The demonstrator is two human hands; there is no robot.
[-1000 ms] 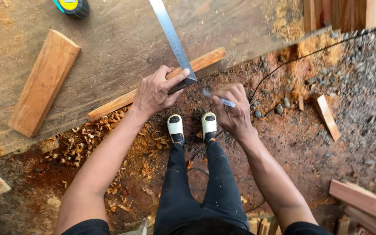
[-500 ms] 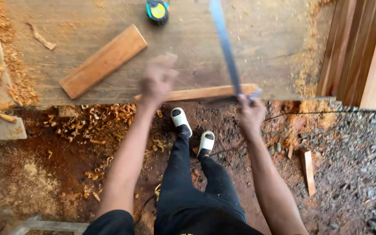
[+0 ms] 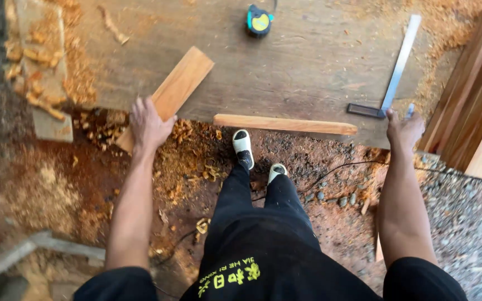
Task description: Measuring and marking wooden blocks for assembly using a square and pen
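Hands on board and square
Left hand (image 3: 149,124) grasps the short board's (image 3: 175,90) near end; right hand (image 3: 404,129) touches the square (image 3: 393,82), grip unclear.

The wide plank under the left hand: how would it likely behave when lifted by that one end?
The plank looks thick and solid, so probably stiff. Flat faces mean it shouldn't roll. The left hand holds only its end, so the far end may dip.

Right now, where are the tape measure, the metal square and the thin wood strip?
tape measure (image 3: 259,21), head view, yellow face.
metal square (image 3: 400,64), head view, middle of blade.
thin wood strip (image 3: 284,124), head view, mid-length.
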